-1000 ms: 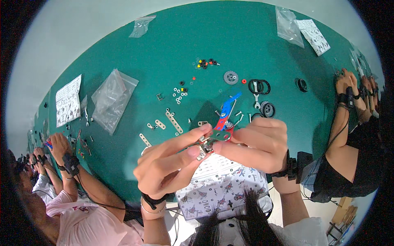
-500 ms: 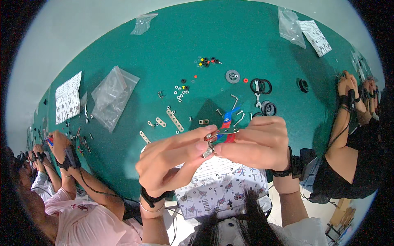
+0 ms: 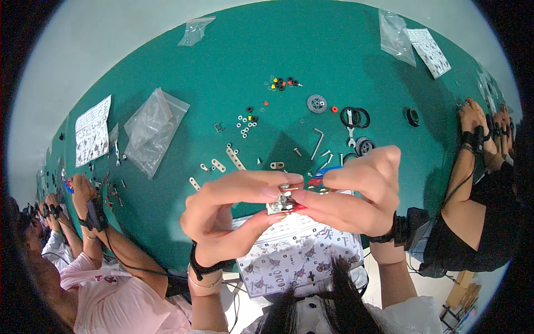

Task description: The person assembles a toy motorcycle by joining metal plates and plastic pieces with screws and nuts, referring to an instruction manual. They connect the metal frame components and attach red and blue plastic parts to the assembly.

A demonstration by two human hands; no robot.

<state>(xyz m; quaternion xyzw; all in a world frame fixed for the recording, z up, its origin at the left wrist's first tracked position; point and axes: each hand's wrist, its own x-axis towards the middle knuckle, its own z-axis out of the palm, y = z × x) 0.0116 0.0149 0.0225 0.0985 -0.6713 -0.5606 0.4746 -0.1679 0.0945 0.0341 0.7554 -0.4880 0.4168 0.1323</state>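
Note:
Above the near edge of the table, both hands hold one small metal model assembly (image 3: 277,207) with blue and red parts. My left hand (image 3: 222,203) is closed, its thumb and index finger pinching the silvery bracket end. My right hand (image 3: 361,195) closes on the other side; its fingers cover much of the red and blue pieces, and a blue end (image 3: 332,171) shows past the knuckles. A round screw head sits on top, between the fingertips. Beneath the hands lies a printed instruction sheet (image 3: 303,259) with small assembly pictures.
Beyond my hands lie perforated strips (image 3: 235,158), white nuts (image 3: 245,132), a hex key (image 3: 317,143), screws (image 3: 326,158), an open-end wrench (image 3: 351,134), a grey wheel (image 3: 317,103) and black rings (image 3: 361,117). A plastic bag (image 3: 156,133) is at left. Other people work on both sides.
The assembly has been turned and lowered slightly, so its blue part now points right instead of up. My right fingers have shifted over it. The hex key shows in full.

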